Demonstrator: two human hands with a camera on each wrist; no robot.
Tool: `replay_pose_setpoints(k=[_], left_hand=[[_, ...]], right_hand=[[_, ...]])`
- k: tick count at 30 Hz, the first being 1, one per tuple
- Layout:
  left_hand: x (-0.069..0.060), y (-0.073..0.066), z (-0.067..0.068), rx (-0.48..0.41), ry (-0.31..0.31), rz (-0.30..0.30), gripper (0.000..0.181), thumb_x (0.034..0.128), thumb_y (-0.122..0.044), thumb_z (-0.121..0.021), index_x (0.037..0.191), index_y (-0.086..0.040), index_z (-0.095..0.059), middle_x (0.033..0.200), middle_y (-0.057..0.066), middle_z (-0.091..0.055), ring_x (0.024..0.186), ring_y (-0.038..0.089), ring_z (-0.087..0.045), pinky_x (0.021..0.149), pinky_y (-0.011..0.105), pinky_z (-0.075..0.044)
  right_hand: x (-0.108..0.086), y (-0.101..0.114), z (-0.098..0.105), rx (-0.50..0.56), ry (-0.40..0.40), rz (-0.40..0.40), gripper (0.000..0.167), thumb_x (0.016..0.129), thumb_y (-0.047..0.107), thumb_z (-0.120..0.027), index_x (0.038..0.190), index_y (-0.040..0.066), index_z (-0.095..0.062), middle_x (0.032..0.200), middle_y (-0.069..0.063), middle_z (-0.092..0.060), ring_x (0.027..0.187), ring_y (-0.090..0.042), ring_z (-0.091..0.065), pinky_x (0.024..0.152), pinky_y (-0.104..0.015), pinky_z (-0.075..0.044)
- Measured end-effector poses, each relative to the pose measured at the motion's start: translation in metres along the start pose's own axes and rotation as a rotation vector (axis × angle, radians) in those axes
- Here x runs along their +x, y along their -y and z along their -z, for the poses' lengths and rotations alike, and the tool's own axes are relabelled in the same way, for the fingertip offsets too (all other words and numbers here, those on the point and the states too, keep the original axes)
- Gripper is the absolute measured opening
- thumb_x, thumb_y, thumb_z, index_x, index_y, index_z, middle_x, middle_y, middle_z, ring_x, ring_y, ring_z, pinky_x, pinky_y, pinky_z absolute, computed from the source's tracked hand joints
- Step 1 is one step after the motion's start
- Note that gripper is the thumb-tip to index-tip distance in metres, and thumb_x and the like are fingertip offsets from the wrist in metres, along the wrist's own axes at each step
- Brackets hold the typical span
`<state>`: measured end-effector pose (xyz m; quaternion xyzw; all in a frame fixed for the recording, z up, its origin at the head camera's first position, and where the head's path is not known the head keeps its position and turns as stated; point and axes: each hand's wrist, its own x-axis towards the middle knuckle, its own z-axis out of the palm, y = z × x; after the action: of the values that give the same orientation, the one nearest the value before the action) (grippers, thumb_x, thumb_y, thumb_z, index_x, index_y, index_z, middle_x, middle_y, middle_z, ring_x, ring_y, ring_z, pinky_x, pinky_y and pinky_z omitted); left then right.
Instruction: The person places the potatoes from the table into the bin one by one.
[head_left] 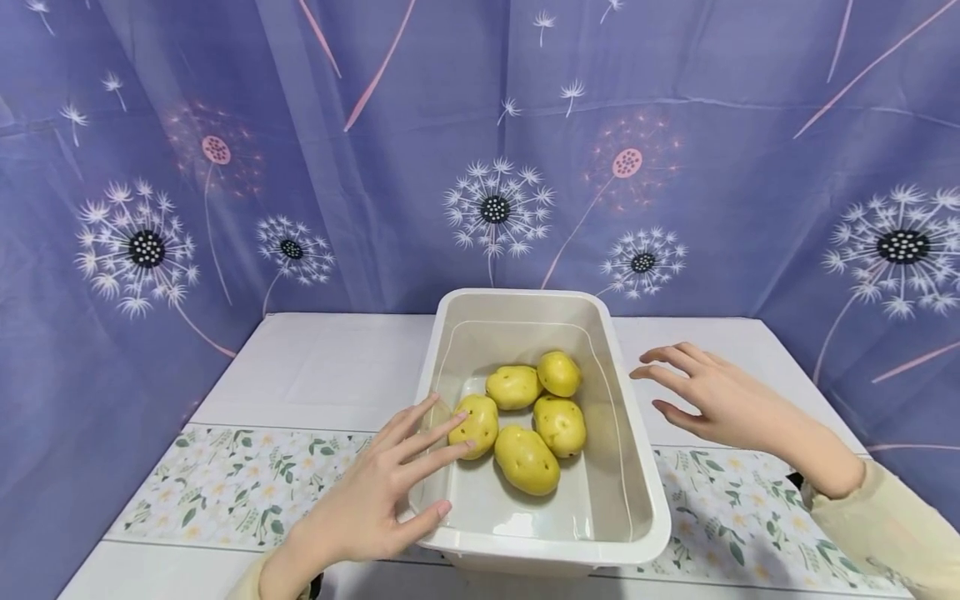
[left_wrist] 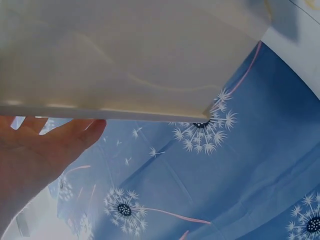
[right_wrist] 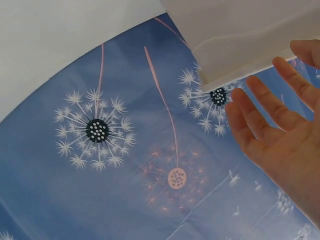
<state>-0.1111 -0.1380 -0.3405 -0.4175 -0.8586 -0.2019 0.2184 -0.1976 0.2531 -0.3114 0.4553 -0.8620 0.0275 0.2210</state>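
Observation:
A white plastic bin [head_left: 651, 500] stands on the table in the head view, with several yellow potatoes [head_left: 527, 460] lying on its bottom. My left hand [head_left: 375, 479] is over the bin's left rim, its fingers spread and nearly straight above the leftmost potato [head_left: 480, 427]; whether it touches the rim cannot be told. To the right of the bin, my right hand [head_left: 712, 396] hovers with loosely bent fingers and holds nothing. In the left wrist view the bin's side [left_wrist: 125, 60] hides part of the left fingers. The right wrist view shows the right hand [right_wrist: 285, 125] apart from the bin [right_wrist: 250, 45].
A white table [head_left: 337, 358] carries a strip of floral cloth [head_left: 247, 483] running across it under the bin. Purple curtains with dandelion prints [head_left: 405, 183] enclose the back and both sides, close behind the bin.

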Motion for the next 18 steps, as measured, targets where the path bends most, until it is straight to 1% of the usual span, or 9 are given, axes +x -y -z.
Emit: replay_pose_setpoints(k=[4, 10, 15, 18], left_hand=[[-0.001, 0.006, 0.002, 0.014, 0.014, 0.013, 0.047, 0.083, -0.034, -0.054, 0.128, -0.025, -0.047, 0.139, -0.001, -0.04, 0.133, 0.03, -0.028, 0.095, 0.058, -0.033], [-0.003, 0.018, 0.006, 0.009, 0.028, 0.05, 0.047, 0.0834, -0.027, -0.056, 0.129, -0.022, -0.047, 0.14, 0.0, -0.04, 0.132, 0.03, -0.03, 0.097, 0.056, -0.032], [-0.004, 0.028, 0.007, 0.0, 0.032, 0.102, 0.044, 0.0851, -0.024, -0.054, 0.129, -0.023, -0.047, 0.138, 0.0, -0.042, 0.132, 0.028, -0.03, 0.099, 0.053, -0.031], [-0.004, 0.034, 0.007, 0.004, 0.027, 0.136, 0.042, 0.0859, -0.023, -0.053, 0.128, -0.025, -0.048, 0.137, 0.001, -0.044, 0.132, 0.029, -0.03, 0.101, 0.053, -0.03]], right_hand=[[-0.006, 0.0, -0.004, -0.005, -0.011, -0.002, 0.033, 0.089, 0.033, -0.041, 0.108, 0.014, -0.059, 0.11, -0.002, -0.055, 0.1, -0.02, -0.05, 0.075, -0.039, -0.047], [-0.014, 0.0, -0.008, 0.006, -0.022, -0.019, 0.031, 0.087, 0.031, -0.043, 0.107, 0.014, -0.06, 0.109, -0.002, -0.056, 0.1, -0.019, -0.051, 0.074, -0.04, -0.048], [-0.019, 0.001, -0.01, 0.018, -0.019, -0.035, 0.026, 0.084, 0.026, -0.053, 0.107, 0.016, -0.059, 0.108, 0.0, -0.055, 0.1, -0.018, -0.051, 0.073, -0.04, -0.048], [-0.022, 0.002, -0.01, 0.029, -0.015, -0.048, 0.027, 0.081, 0.021, -0.059, 0.108, 0.017, -0.058, 0.107, 0.0, -0.055, 0.099, -0.019, -0.051, 0.072, -0.04, -0.048]])
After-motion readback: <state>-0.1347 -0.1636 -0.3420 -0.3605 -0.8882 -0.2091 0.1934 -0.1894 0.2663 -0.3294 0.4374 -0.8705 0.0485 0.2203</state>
